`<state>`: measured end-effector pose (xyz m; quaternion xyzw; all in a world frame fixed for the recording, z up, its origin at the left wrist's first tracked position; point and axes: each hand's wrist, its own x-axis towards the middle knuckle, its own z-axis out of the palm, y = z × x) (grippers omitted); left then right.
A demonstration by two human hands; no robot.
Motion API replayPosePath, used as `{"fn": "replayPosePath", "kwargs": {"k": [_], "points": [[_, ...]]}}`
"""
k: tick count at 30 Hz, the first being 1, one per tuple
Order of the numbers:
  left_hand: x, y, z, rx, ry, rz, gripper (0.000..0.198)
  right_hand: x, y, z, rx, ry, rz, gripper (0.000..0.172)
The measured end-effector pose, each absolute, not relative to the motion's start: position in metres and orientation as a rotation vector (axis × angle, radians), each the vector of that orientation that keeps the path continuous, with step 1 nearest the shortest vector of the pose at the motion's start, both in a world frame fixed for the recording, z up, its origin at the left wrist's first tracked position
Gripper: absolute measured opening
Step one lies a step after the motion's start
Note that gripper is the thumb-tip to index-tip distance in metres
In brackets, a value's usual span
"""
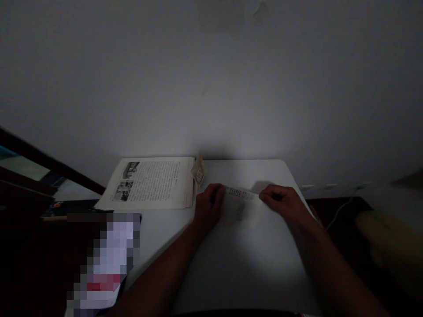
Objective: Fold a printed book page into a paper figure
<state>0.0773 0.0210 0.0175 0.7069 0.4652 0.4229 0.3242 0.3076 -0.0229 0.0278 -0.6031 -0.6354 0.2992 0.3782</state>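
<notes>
A printed piece of paper (242,194) stretches between my two hands over the white table. My left hand (211,201) pinches its left end, fingers curled. At its right end, my right hand (276,198) has it between thumb and fingertips. More faint print shows just below the strip; I cannot tell whether it belongs to the same sheet. Beyond my left hand stands a small folded paper shape (198,171) with print on it. It is beside the right edge of a stack of printed sheets (158,182), which carries text and dark pictures.
The white table (231,273) meets a grey wall (211,88) at its far edge. A pixelated, bright, phone-like object (112,259) lies at the left. On the right, a pale cable (340,212) and a yellowish rounded thing (386,237) are beyond the table. The scene is dim.
</notes>
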Motion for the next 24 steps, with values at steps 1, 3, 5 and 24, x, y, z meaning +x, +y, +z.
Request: {"fn": "replayPosePath", "kwargs": {"k": [1, 3, 5, 24], "points": [[0.077, 0.02, 0.017, 1.868, 1.195, 1.115, 0.028, 0.306, -0.023, 0.028, -1.527, -1.63, 0.654, 0.019], [0.077, 0.02, 0.014, 1.908, 1.134, 1.135, 0.028, 0.303, -0.022, 0.031, -1.487, -1.643, 0.443, 0.017], [0.078, 0.02, 0.013, 1.972, 1.082, 1.165, 0.027, 0.3, -0.022, 0.033, -1.437, -1.654, 0.284, 0.015], [0.085, 0.016, 0.012, 2.229, 0.673, 1.358, 0.015, 0.247, -0.028, 0.038, -1.198, -1.89, -0.272, 0.017]]}}
